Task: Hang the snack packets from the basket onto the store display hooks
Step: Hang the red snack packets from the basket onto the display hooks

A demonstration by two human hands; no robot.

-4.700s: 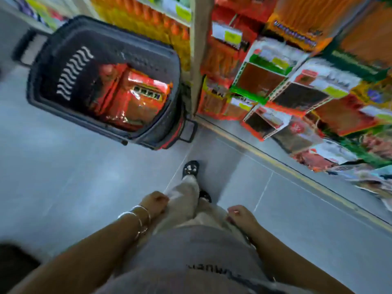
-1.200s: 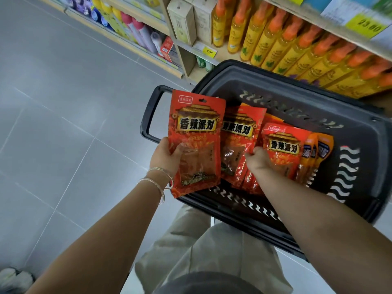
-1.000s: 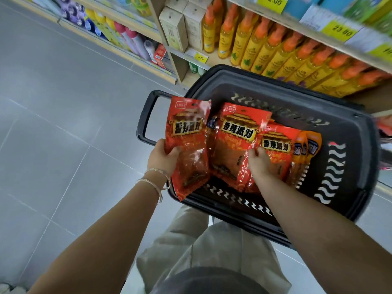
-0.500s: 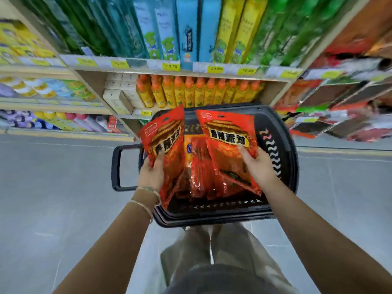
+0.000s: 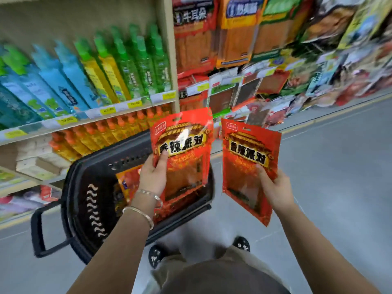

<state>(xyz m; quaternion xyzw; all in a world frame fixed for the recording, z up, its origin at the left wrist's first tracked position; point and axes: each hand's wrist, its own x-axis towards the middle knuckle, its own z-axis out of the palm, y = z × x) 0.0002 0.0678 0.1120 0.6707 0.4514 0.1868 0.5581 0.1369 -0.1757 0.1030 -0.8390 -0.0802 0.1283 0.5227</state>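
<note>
My left hand (image 5: 153, 177) grips a red snack packet (image 5: 186, 145) upright above the black basket (image 5: 84, 187), thumb on its front. To the right, my right hand (image 5: 273, 187) holds a second, matching red packet (image 5: 248, 166) by its lower right side, clear of the basket and over the floor. More orange and red packets (image 5: 127, 179) lie inside the basket. The hanging snack display (image 5: 244, 85) fills the upper right, crowded with packets; its hooks are too blurred to make out.
A shelf unit (image 5: 95, 111) with green, blue and yellow bottles and orange bottles below stands at upper left, behind the basket. A beige upright post (image 5: 169, 49) divides it from the snack display. Grey tiled floor (image 5: 339, 166) stretches to the right. My shoes (image 5: 240, 244) show below.
Both hands have lifted a red packet each out of the basket and raised them. The right packet has moved right, clear of the basket. My view has swung up toward the hanging display.
</note>
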